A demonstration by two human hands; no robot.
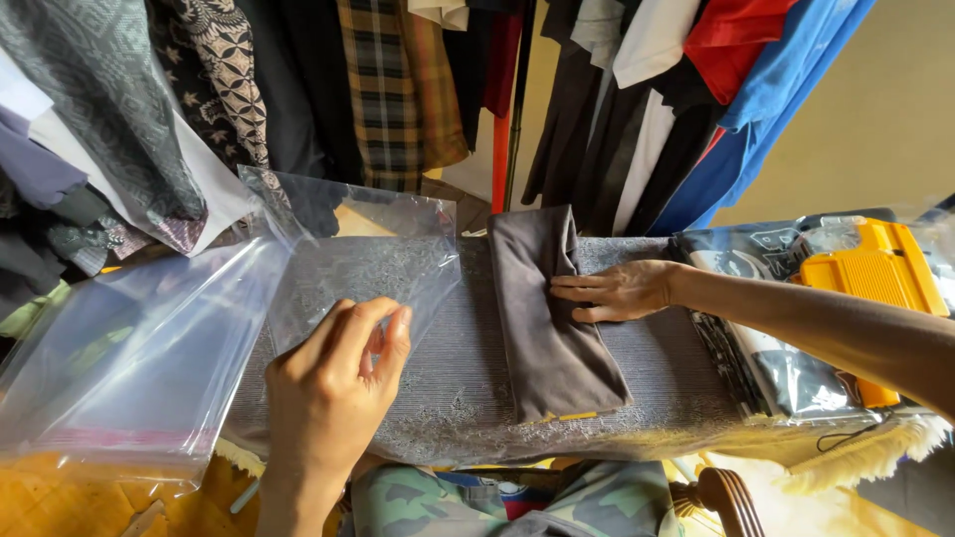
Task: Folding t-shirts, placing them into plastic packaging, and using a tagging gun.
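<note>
my left hand (pixel 333 383) pinches the edge of a clear bag (pixel 358 264), fingers closed on the plastic. my right hand (pixel 622 290) lies flat, fingers straight, on the folded grey cloth (pixel 552 333) resting mid-board (pixel 458 388), beside the bag.

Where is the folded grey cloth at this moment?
In the head view, the folded grey cloth lies centre-right on the grey padded surface, under the right hand's fingertips. The clear plastic bag pinched by the left hand is beside it.
</note>
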